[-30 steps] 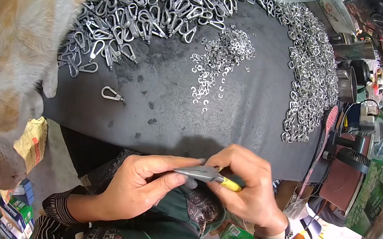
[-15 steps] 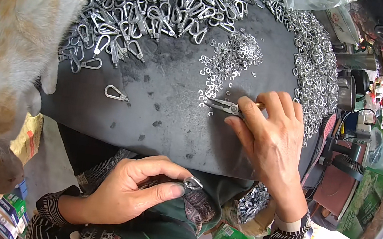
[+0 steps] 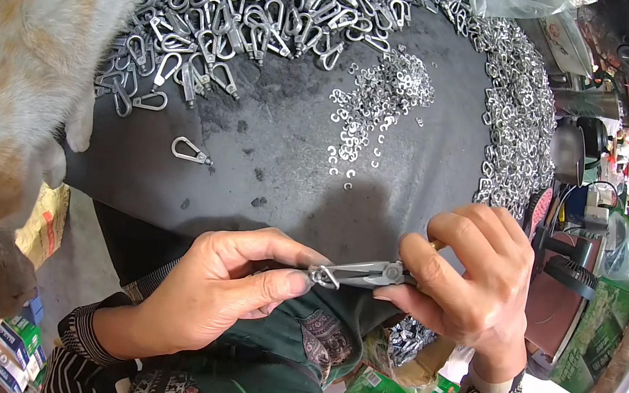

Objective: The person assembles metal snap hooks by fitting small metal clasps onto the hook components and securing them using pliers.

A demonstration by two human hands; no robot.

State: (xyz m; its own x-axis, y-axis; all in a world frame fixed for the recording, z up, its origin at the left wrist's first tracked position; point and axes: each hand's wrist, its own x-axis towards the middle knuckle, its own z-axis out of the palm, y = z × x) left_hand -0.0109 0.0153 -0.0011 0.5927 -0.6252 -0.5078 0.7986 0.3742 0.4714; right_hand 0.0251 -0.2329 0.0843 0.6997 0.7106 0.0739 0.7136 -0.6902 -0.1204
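Note:
My left hand (image 3: 217, 291) pinches a small silver metal fitting (image 3: 325, 277) between thumb and forefinger, mostly hidden by the fingers; only its looped end sticks out. My right hand (image 3: 476, 279) is wrapped round a pair of pliers (image 3: 380, 273), whose jaws reach left and meet the fitting. Whether a small ring sits in the jaws, I cannot make out. Beyond my hands, a heap of tiny C-shaped rings (image 3: 381, 97) is spread on the dark table (image 3: 286, 168). One loop-shaped metal hook (image 3: 190, 152) lies alone to the left.
A big pile of similar hooks (image 3: 260, 8) covers the table's far left. Small metal links (image 3: 519, 117) line its right edge. An orange and white cat (image 3: 31, 68) stretches along the left. Below the table's right front sits a bag of metal parts (image 3: 410, 343).
My right hand has brought the pliers from the C-ring heap back toward me, to the fitting in my left hand. My left hand has risen slightly.

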